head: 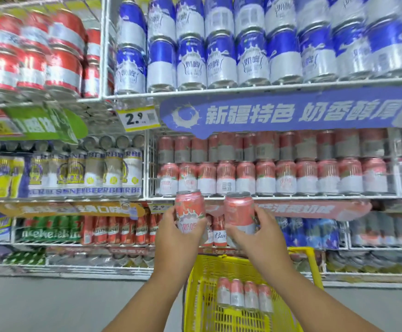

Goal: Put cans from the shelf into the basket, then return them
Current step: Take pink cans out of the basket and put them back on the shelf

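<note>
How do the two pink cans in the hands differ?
The left can faces its white label with red lettering to the camera; the right can shows mostly plain pink. The left can stands nearly upright in the left hand; the right can leans slightly in the right hand. Both look the same size and design.

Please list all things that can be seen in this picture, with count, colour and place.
held cans: two, pink and white, one in the left hand, one in the right
basket cans: four, pink and white, upright in a row in the basket
basket: one, yellow, below the hands
shelf cans: many, pink, middle shelf
blue cans: many, blue and white, stacked on top shelf
price tag: one, white and yellow, reads 2.9
banner: one, blue, under the top shelf
left hand: grips a can
right hand: grips a can
</note>
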Demonstrator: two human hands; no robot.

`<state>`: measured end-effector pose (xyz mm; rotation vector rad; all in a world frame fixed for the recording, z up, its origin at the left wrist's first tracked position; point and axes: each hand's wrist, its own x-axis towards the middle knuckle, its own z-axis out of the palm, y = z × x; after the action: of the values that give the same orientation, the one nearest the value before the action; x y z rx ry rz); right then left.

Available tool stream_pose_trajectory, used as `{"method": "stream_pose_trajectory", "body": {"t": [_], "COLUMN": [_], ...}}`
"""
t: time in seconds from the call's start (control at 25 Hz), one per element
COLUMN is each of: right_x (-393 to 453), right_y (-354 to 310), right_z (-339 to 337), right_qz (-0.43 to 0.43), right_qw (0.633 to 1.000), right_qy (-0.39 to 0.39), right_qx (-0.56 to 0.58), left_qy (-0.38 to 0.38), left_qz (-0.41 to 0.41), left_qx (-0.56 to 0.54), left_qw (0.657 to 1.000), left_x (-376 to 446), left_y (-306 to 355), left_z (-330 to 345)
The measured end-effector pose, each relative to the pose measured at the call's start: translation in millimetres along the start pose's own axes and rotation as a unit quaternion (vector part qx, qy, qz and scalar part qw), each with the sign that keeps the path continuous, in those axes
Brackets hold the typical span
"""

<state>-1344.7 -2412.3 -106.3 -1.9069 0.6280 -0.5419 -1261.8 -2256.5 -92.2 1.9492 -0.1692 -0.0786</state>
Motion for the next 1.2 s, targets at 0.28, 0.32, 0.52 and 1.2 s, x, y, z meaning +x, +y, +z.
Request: {"method": "stream_pose_trajectory", "body": {"t": [0.28, 0.32, 0.52, 1.2], "right_x": [38.4, 44.3, 76.6, 228.1], "right_y": [-34.1, -37.4, -50.6, -66.3], "right_z": [-4.6, -3.9, 16.9, 140.9], "right_qz": [-0.01, -0.011, 0.009, 0.136], "right_qw": [0.999, 0.999, 0.997, 0.99], "right_qy": [-0.04, -0.043, -0.069, -0.025], "right_qx": [-0.003, -0.012, -0.036, -0.004], "left_qy": [0.009, 0.012, 0.035, -0.014], "left_qz": [-0.017, -0.017, -0.041, -0.051], "left_qx": [0.024, 0.023, 0.029, 0.083], "left_qw": [1.0, 1.0, 0.998, 0.995], "left_x": [19.4, 24.7, 71.4, 281.8], "left_y": [36.6, 37.1, 26.1, -4.6], "left_z": [-8.1, -10.0, -17.9, -1.5]}}
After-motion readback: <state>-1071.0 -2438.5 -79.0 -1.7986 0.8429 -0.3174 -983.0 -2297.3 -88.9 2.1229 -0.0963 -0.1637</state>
